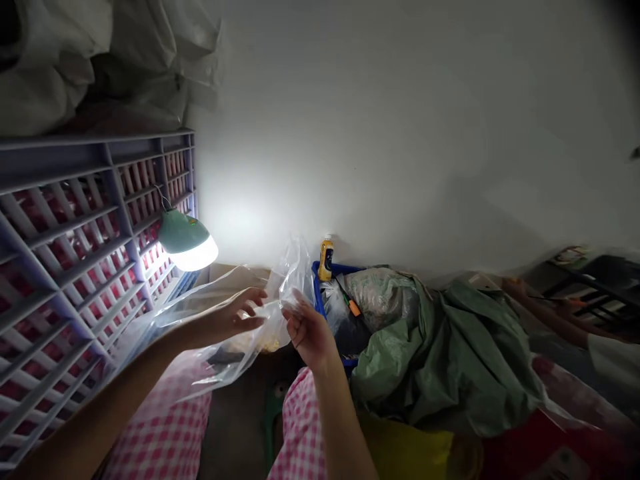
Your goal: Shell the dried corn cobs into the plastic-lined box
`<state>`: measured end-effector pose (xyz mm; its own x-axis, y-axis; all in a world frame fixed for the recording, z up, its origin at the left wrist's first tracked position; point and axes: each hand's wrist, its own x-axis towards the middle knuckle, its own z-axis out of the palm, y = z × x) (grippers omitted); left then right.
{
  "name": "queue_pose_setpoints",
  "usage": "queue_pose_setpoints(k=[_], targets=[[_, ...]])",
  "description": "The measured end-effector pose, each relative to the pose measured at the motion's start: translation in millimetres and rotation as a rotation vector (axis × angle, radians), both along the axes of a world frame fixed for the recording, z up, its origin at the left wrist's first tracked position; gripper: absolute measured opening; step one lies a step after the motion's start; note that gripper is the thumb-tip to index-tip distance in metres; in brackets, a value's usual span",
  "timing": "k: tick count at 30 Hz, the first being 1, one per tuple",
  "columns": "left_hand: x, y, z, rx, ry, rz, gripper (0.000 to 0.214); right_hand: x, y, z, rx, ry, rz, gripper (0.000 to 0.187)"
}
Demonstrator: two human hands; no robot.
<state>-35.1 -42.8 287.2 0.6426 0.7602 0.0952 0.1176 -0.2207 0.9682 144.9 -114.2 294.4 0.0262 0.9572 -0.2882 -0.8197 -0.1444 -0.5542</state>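
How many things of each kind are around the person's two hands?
Hands (left hand, right hand): 2
Clear plastic bag: 1
Yellow bottle: 1
Green lamp: 1
Lilac plastic crate: 1
Blue crate: 1
Total: 7

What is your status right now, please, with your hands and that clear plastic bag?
Left hand open, fingers spread at the clear plastic bag. Right hand curled against it. Yellow contents low in the bag. Green sack and blue crate to the right.
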Motion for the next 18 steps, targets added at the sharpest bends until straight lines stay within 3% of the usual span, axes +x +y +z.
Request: queue_pose_setpoints(k=[2,5,8,10,12,14,16,17,18], targets=[[-11,-12,-2.8,0.160,0.033,0.081,0.071,4,6,11.8,0.021,-0.023,0.015,0.038],[-25,-21,-16.2,0.378,0.030,0.197,0.085,10,15,24.1,0.050,-0.068,0.042,0.040],[-36,-13,-23.9,0.521,0.159,0.281,0.062,16,23,32.6,0.112,-0.101,0.061,0.042],[-42,-4,-19.0,0.625,0.295,0.442,0.038,20,27,37.0,0.156,-0.118,0.083,0.041],[-45,3,-7.0,0.732,0.353,0.627,0.031,22,28,38.0,0.173,-0.130,0.103,0.042],[-42,2,4.5,0.828,0.321,0.730,0.028,23,26,31.5,0.189,-0.142,0.093,0.041],[-33,-6,4.4,0.915,0.262,0.770,0.024,21,23,13.4,0.214,-0.255,0.013,0.038],[-27,-11,-3.1,0.961,0.237,0.796,0.024,18,21,-0.1,0.231,-0.388,-0.065,0.035],[-19,-18,-16.3,0.988,0.233,0.814,0.028,13,18,-15.9,0.214,-0.699,-0.198,0.033]])
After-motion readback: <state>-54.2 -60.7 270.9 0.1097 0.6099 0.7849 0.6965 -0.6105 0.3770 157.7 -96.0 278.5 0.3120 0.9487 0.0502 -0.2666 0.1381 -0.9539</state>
